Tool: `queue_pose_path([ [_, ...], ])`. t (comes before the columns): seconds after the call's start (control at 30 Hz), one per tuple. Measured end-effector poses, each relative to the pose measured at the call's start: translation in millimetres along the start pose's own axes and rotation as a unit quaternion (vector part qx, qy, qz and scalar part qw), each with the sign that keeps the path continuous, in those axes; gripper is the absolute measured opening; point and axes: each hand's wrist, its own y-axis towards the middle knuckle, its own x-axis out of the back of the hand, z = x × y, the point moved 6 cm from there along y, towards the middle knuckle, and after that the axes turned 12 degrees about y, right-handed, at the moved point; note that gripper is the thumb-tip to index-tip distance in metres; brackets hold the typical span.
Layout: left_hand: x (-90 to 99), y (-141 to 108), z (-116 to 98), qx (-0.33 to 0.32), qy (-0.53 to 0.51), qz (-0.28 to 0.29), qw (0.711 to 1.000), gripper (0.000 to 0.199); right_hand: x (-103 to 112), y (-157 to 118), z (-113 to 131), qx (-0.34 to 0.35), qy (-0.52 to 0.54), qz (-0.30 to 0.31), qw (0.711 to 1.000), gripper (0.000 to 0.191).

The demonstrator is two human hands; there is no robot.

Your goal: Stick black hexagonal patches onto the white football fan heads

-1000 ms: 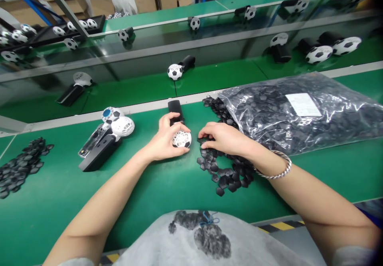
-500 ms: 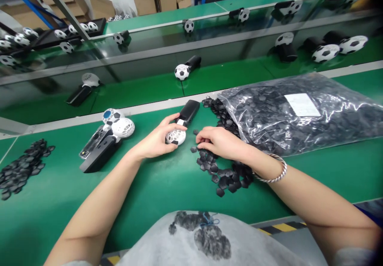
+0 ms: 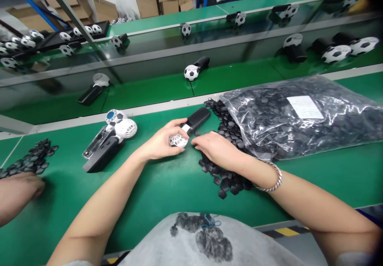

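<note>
My left hand [image 3: 163, 141] is closed around a white soccer-ball head [image 3: 178, 141] with a net-like pattern. A black handle [image 3: 199, 120] extends from that head toward the back right and lies on the green bench. To the right of the ball, my right hand [image 3: 215, 148] is closed, its fingertips pinched together a short way from the ball. Whatever sits between those fingertips is too small or hidden to make out. Loose black pentagon pieces [image 3: 226, 182] lie under and around the right hand.
A clear bag [image 3: 269, 118] of black pieces spills open at the right. Left of me lie two ball-headed devices [image 3: 103, 154]. Another person's hand [image 3: 20, 194] reaches a second black pile [image 3: 32, 158]. Beyond the bench's metal edge, a green belt [image 3: 155, 88] carries more soccer-ball devices [image 3: 191, 73].
My right fingers have shifted left, closer to the ball. The ball has turned, with more white netting facing me. Another person's hand has entered at the left. The view has shifted slightly.
</note>
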Motion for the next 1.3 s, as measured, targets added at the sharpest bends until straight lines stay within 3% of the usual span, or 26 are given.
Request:
queue_pose_path([
  [0.1,-2.9,-0.4,2.1,0.006,-0.010,-0.004,1.000,0.043,11.3,2.7,-12.5,-0.017,0.137,-0.064,0.988,0.010],
  [0.17,-5.2,-0.7,5.0,0.028,0.000,-0.009,1.000,0.052,16.0,5.1,-13.7,0.011,0.181,-0.094,0.979,0.009],
  [0.3,-8.9,-0.8,3.7,0.040,0.028,-0.012,0.999,0.050,16.1,9.8,-6.5,0.080,0.168,-0.094,0.978,0.010],
  [0.43,-9.5,0.6,0.3,0.037,0.033,-0.026,0.998,0.047,15.8,11.8,-2.7,0.098,0.157,-0.110,0.977,0.010],
  [0.83,-11.0,3.0,-3.6,0.034,0.051,-0.063,0.996,0.035,15.1,19.4,-6.5,0.039,0.170,-0.097,0.980,0.003],
  [1.03,-13.7,1.4,-5.0,0.051,0.036,-0.098,0.993,0.034,13.8,22.2,-13.7,-0.042,0.210,-0.103,0.971,0.009],
  [1.17,-7.2,5.8,0.8,0.069,-0.015,-0.118,0.991,0.036,18.7,20.9,-12.1,-0.007,0.261,-0.134,0.956,0.008],
  [1.3,19.2,42.5,33.2,0.132,-0.030,-0.146,0.980,0.041,30.8,13.9,-20.0,0.016,0.239,-0.173,0.955,0.009],
])
